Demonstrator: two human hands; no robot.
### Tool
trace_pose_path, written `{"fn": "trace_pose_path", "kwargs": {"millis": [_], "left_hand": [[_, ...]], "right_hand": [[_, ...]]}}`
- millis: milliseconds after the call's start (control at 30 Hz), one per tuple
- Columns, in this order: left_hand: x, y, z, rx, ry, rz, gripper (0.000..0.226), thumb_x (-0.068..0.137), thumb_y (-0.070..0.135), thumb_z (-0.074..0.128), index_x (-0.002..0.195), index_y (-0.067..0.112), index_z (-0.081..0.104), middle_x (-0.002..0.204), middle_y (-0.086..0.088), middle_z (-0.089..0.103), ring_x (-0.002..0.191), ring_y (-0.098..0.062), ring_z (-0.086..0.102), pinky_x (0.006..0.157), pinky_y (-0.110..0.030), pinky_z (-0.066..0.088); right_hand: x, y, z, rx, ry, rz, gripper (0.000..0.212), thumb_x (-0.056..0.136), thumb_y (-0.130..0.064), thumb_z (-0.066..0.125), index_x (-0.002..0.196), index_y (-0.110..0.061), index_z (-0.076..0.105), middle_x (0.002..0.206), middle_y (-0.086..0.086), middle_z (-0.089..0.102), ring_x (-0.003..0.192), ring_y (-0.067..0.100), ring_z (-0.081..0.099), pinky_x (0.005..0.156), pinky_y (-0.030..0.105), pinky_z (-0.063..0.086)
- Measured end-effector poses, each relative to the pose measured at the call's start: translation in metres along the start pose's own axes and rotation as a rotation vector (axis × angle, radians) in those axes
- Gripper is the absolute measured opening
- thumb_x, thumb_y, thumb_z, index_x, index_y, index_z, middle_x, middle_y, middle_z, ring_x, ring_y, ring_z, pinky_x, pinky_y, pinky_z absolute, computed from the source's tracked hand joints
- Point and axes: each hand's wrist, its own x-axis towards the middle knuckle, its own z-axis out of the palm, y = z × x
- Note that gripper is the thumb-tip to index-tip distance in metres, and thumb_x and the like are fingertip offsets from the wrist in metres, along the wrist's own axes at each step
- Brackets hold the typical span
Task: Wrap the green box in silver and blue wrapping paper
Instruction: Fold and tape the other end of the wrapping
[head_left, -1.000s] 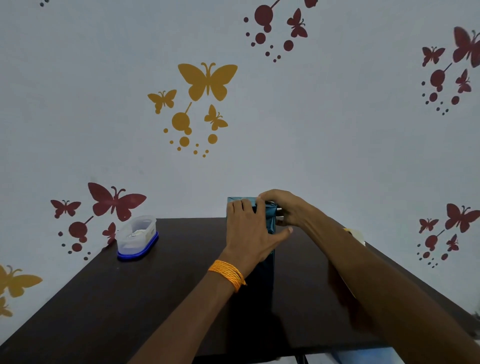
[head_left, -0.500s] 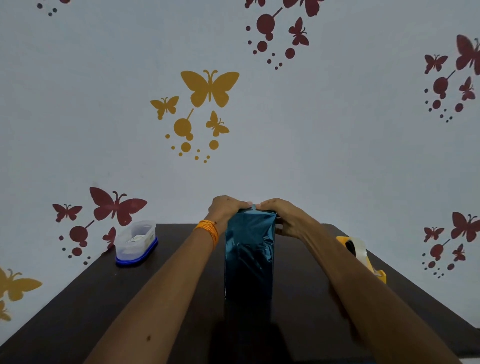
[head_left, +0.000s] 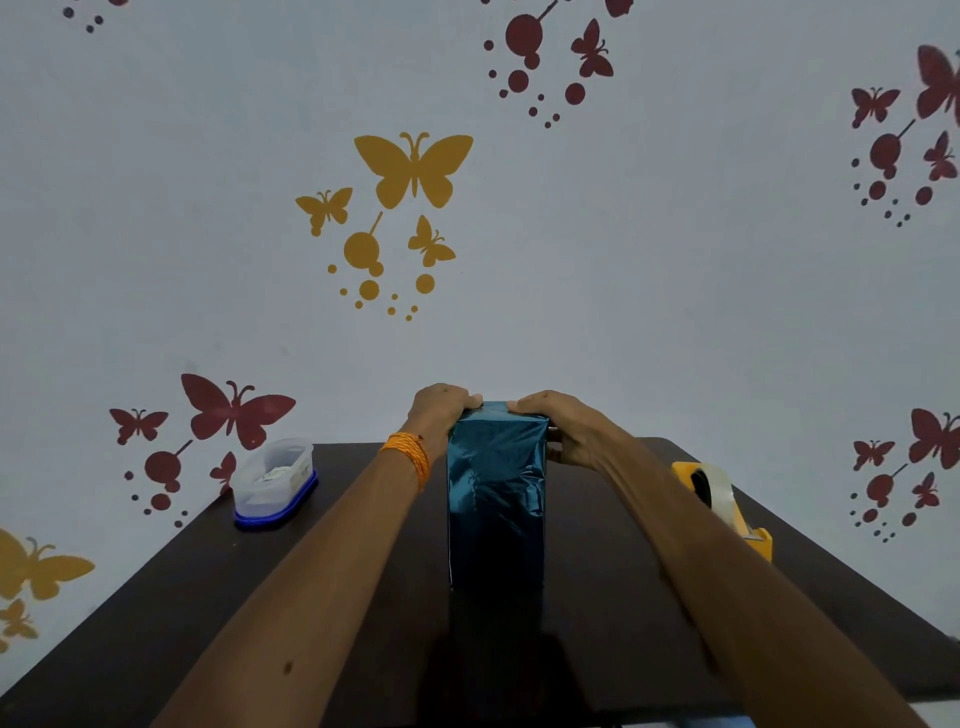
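Reaching forward from the bottom edge, two bare forearms run along either side of a tall box (head_left: 496, 540) that stands upright on a dark brown table (head_left: 156, 623). Shiny blue wrapping paper (head_left: 493, 462), slightly crinkled, covers every face of the box that shows, so none of the green is visible. An orange thread bracelet (head_left: 408, 457) circles the left wrist, just left of the box. At the top of the box, the left hand (head_left: 441, 410) curls its fingers over the upper left edge and the right hand (head_left: 563, 436) clasps the upper right corner. Both grip the paper-covered end, and their thumbs nearly meet in the middle.

Further back, left of the box, sits a clear plastic container (head_left: 272, 478) with a blue base. Right of the box, partly hidden by the right forearm, is a yellow tape dispenser (head_left: 722, 501) holding clear tape. Behind the box, a pale wall (head_left: 675, 286) carries yellow and red butterfly stickers.

The step in hand looks like folding and pressing down the paper at the top end, late in the task. The next move likely calls for one hand to hold the fold flat while the other fetches tape from the dispenser right of the box.
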Motion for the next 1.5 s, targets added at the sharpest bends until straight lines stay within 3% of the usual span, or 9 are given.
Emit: {"fn": "trace_pose_path", "kwargs": {"millis": [167,300,433,567,733,900,1067,1267,1500], "left_hand": [[-0.003,-0.005,-0.003,-0.026,0.023,0.004,0.043,0.067,0.039,0.081,0.095,0.009,0.068,0.098,-0.011,0.072,0.09,-0.028,0.07,0.085,-0.043,0.059],[-0.014,-0.004,-0.004,-0.027,0.024,0.009,0.006,0.086,0.011,0.067,0.09,0.006,0.067,0.09,-0.011,0.066,0.073,-0.022,0.061,0.069,-0.031,0.054],[-0.023,-0.025,-0.008,-0.191,0.003,0.039,0.026,0.1,0.029,0.047,0.093,0.015,0.067,0.087,-0.01,0.066,0.072,-0.023,0.062,0.064,-0.03,0.051],[-0.044,-0.061,-0.007,-0.21,-0.124,0.251,0.049,0.101,0.059,0.03,0.12,0.029,0.063,0.111,-0.004,0.073,0.098,-0.019,0.071,0.073,-0.027,0.057],[-0.048,-0.105,-0.017,-0.049,-0.153,0.326,0.061,0.089,0.075,0.044,0.135,0.035,0.048,0.134,0.006,0.059,0.123,-0.016,0.059,0.101,-0.043,0.049],[-0.059,-0.126,-0.023,-0.013,-0.138,0.329,0.05,0.092,0.052,0.052,0.137,0.033,0.039,0.122,0.019,0.057,0.101,0.013,0.06,0.078,-0.013,0.05],[-0.056,-0.121,-0.022,0.048,-0.111,0.322,0.067,0.088,0.07,0.049,0.143,0.032,0.045,0.134,0.013,0.059,0.117,-0.003,0.059,0.101,-0.034,0.05],[-0.038,-0.105,-0.025,0.163,-0.094,0.143,0.059,0.087,0.08,0.033,0.108,0.038,0.07,0.111,0.013,0.071,0.106,-0.01,0.065,0.097,-0.036,0.049],[-0.021,-0.121,-0.021,0.175,-0.102,-0.09,0.058,0.102,0.056,0.03,0.107,0.016,0.072,0.113,-0.004,0.07,0.103,-0.023,0.064,0.098,-0.041,0.048]], "right_hand": [[-0.002,-0.001,0.001,0.012,-0.007,0.003,0.015,0.087,-0.027,0.074,0.089,-0.018,0.062,0.084,0.001,0.061,0.078,0.015,0.055,0.063,0.026,0.042],[-0.005,-0.001,0.003,0.039,-0.002,-0.004,0.014,0.088,-0.026,0.073,0.09,-0.017,0.062,0.086,0.001,0.061,0.079,0.015,0.055,0.064,0.025,0.043],[-0.005,0.006,0.002,0.063,0.002,-0.043,0.018,0.088,-0.032,0.073,0.092,-0.018,0.062,0.09,0.001,0.061,0.083,0.017,0.055,0.069,0.027,0.043],[-0.009,0.014,0.004,0.071,0.001,-0.149,0.032,0.096,-0.045,0.06,0.105,-0.015,0.06,0.097,0.006,0.063,0.086,0.02,0.059,0.073,0.03,0.05],[-0.019,0.048,0.004,0.127,0.054,-0.245,0.046,0.102,-0.058,0.037,0.121,-0.024,0.061,0.121,0.01,0.067,0.109,0.026,0.066,0.095,0.044,0.054],[-0.036,0.102,0.002,0.065,-0.038,-0.357,0.035,0.103,-0.051,0.043,0.13,-0.032,0.053,0.132,-0.007,0.059,0.125,0.016,0.057,0.101,0.04,0.05],[-0.026,0.126,0.009,-0.053,-0.003,-0.35,0.063,0.091,-0.057,0.06,0.146,-0.035,0.04,0.136,-0.005,0.06,0.121,0.011,0.062,0.099,0.04,0.054],[-0.022,0.112,0.022,-0.303,0.22,-0.327,0.038,0.102,-0.055,0.041,0.125,-0.03,0.059,0.106,-0.013,0.067,0.086,-0.003,0.062,0.066,0.012,0.044],[0.007,0.113,0.023,-0.637,0.223,-0.071,0.058,0.104,-0.053,0.033,0.107,-0.008,0.068,0.096,0.006,0.059,0.086,0.025,0.055,0.076,0.032,0.039]]}}
